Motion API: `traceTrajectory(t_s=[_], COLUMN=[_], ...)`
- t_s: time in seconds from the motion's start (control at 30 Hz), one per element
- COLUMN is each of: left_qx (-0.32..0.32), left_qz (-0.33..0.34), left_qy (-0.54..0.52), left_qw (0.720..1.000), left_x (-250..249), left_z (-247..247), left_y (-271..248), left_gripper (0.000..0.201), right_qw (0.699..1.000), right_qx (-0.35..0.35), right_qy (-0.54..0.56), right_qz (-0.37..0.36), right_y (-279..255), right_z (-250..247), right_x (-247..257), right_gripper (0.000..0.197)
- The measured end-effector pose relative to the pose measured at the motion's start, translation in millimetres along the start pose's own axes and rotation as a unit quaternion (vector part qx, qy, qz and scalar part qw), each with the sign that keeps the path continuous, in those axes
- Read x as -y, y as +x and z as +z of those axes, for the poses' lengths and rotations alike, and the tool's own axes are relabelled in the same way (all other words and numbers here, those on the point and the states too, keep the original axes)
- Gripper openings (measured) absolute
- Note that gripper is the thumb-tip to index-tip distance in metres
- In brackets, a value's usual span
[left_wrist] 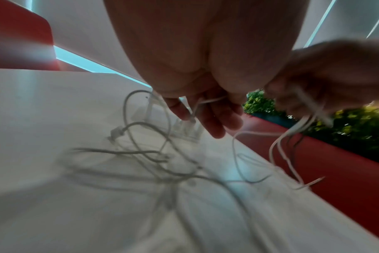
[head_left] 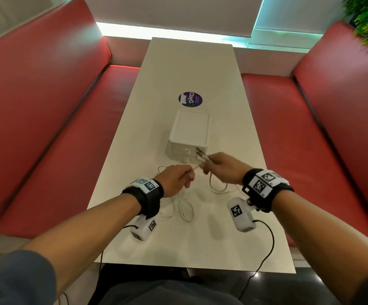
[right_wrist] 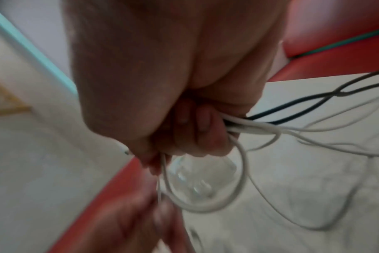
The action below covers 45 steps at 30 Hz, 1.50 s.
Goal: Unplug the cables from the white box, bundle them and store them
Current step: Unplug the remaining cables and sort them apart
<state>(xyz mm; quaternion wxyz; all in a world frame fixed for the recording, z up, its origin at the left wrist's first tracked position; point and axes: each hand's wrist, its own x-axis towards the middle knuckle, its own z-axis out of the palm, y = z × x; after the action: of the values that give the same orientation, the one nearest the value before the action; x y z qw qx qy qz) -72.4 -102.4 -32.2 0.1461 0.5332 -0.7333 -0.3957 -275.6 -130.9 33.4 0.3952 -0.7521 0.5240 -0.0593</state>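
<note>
Head view: both hands (head_left: 219,167) grip cables (head_left: 184,211); plugs blurred nr white box (head_left: 188,135).

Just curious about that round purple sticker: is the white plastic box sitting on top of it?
No, the round purple sticker lies uncovered on the table just beyond the white plastic box.

My head view looks down along the tabletop (head_left: 192,62); both wrist views sit close under my palms, sharing the cables (left_wrist: 145,152).
</note>
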Motion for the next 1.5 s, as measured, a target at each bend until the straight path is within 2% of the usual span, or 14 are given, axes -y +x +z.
traceTrajectory(t_s=[0.1,0.17,0.27,0.33,0.5,0.67,0.8,0.9,0.97,1.1,1.23,1.37,1.43,1.5], left_qx=[0.002,-0.003,-0.036,-0.047,-0.018,-0.004,0.007,0.008,0.017,0.016,0.013,-0.034,-0.043,-0.035], left_qz=[-0.043,-0.045,-0.033,-0.02,0.034,0.001,-0.059,-0.073,-0.072,-0.083,-0.08,-0.064,-0.037,-0.01], left_qy=[0.031,0.052,0.04,0.034,0.075,0.02,0.008,0.026,0.068,0.051,0.067,0.06,0.088,0.113], left_qw=[0.999,0.998,0.998,0.998,0.996,1.0,0.998,0.997,0.995,0.995,0.994,0.996,0.994,0.993], left_x=[14.4,14.6,0.0,-13.7,-25.9,-15.1,7.0,13.3,15.2,22.7,22.2,15.7,9.0,-2.0], left_z=[-1.3,-1.9,-0.6,-0.5,7.4,13.9,11.5,8.7,5.9,2.6,-1.4,0.3,2.9,4.2], left_y=[-1.7,-1.4,1.4,3.2,7.0,7.9,3.0,1.7,1.3,-1.0,-1.6,0.1,2.7,3.0], left_gripper=[0.029,0.033,0.036,0.037,0.034,0.034,0.026,0.024,0.016,0.006,0.02,0.029,0.04,0.036], right_qw=[0.959,0.95,0.991,0.996,0.993,0.986,0.928,0.871,0.866,0.941,0.933,0.994,0.996,0.994], right_qx=[-0.174,-0.213,-0.124,-0.067,-0.078,-0.14,-0.245,-0.246,-0.231,-0.162,-0.16,-0.101,-0.029,0.015], right_qy=[0.225,0.228,0.031,-0.035,0.068,0.07,0.28,0.426,0.443,0.296,0.32,0.019,-0.087,-0.107], right_qz=[-0.001,-0.014,-0.026,-0.038,-0.06,-0.062,-0.003,-0.014,-0.023,0.007,0.025,0.025,-0.003,-0.022], right_y=[4.7,5.6,7.9,9.7,16.0,14.7,20.0,15.2,12.3,9.7,2.2,0.7,4.9,8.2], right_z=[-30.6,-38.5,-16.9,7.2,32.5,17.9,-27.8,-57.5,-71.0,-75.7,-82.7,-61.0,-28.5,-0.5], right_x=[-8.2,-10.5,-7.4,-6.7,-8.3,2.9,4.2,5.0,3.7,-1.2,1.7,9.3,12.9,14.1], right_gripper=[0.032,0.032,0.033,0.029,0.029,0.023,0.026,0.026,0.026,0.025,0.026,0.03,0.029,0.035])
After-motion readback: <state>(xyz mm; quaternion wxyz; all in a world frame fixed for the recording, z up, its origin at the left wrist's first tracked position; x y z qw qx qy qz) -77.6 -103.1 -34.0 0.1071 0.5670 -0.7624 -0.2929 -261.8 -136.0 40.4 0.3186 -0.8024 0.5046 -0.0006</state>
